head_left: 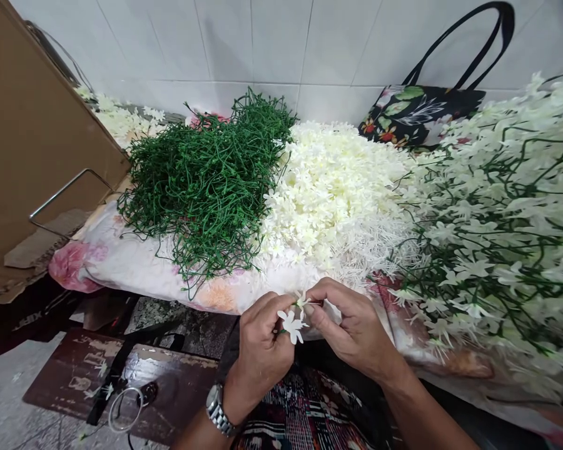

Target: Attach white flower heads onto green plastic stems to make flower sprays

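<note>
White flower sprig [291, 326] sits near, at centre, its stem mostly hidden. From the left: a cut-off cardboard box [42, 125], a farther tangle of green stems [206, 181], the left hand [265, 332] gripping the sprig, the right hand [351, 326] pinching its upper end, the exact grip hard to make out, then a heap of white flowers [477, 267] cut off at right.
</note>
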Available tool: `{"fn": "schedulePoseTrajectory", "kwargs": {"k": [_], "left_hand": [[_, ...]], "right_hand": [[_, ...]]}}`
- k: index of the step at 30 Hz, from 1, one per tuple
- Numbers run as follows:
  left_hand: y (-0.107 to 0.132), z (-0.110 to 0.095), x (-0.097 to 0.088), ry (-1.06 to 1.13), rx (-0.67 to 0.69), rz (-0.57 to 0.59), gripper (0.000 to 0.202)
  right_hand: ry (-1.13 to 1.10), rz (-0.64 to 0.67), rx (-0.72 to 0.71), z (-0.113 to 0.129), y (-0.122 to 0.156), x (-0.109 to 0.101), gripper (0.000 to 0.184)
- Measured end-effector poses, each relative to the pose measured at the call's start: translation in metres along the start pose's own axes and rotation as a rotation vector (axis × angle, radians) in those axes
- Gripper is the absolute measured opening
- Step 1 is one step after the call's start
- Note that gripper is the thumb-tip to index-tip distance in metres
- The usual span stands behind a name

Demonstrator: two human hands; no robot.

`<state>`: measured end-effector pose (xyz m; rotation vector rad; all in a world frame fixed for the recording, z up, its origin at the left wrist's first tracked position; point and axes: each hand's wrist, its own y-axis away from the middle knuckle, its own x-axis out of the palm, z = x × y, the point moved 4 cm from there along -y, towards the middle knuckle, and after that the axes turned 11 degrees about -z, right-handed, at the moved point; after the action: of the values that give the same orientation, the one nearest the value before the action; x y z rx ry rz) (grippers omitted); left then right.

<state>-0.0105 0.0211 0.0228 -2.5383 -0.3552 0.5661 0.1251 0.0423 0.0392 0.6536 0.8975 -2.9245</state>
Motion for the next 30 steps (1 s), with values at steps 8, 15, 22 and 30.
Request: {"fn": "schedulePoseTrajectory", "kwargs": {"k": [8, 15, 22, 30], "left_hand": [[-0.001, 0.000, 0.003, 0.001, 0.073, 0.036, 0.024], [-0.006, 0.002, 0.006, 0.096, 0.032, 0.013, 0.018], [-0.004, 0.003, 0.008, 0.052, 0.102, 0.018, 0.023], [-0.008, 0.002, 0.011, 0.028, 0.110, 0.010, 0.022]], "right_hand": [[-0.073, 0.004, 0.064, -0.009, 0.002, -0.002, 0.006], [-0.081, 0.001, 0.030, -0.010, 0.002, -0.003, 0.008], [-0.012, -0.028, 0.061, -0.007, 0.002, -0.001, 0.012], [0.034, -0.065, 0.067, -0.012, 0.006, 0.005, 0.012]]}}
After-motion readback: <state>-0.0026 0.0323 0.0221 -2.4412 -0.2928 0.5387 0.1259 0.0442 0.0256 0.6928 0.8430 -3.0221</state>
